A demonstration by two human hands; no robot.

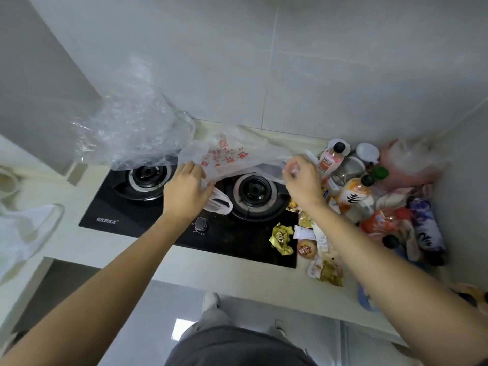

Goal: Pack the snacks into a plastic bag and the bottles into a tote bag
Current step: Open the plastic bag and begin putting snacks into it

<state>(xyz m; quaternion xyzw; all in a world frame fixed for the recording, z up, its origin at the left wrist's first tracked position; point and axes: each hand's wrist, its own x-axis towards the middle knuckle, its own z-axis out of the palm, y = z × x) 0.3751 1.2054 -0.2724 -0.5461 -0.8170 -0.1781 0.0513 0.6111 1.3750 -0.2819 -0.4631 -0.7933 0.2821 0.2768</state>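
A thin white plastic bag (232,154) with red print is stretched above the black gas stove (163,223). My left hand (186,188) grips its left edge and my right hand (302,180) grips its right edge. Small snack packets lie at the stove's right end: a yellow crumpled one (282,239), a round red-labelled one (306,248) and several pale ones (327,270). Bottles stand and lie further right: a pink-labelled one (330,159), an orange-and-white one (355,199), a red one (383,223) and a purple one (427,231).
A clear plastic sheet (129,128) hangs over the left burner. Another plastic bag (23,233) sits at the left edge. A pink bag (412,165) fills the right corner against the tiled wall. A metal cup (348,170) stands among the bottles. My shoe (211,302) shows below the counter.
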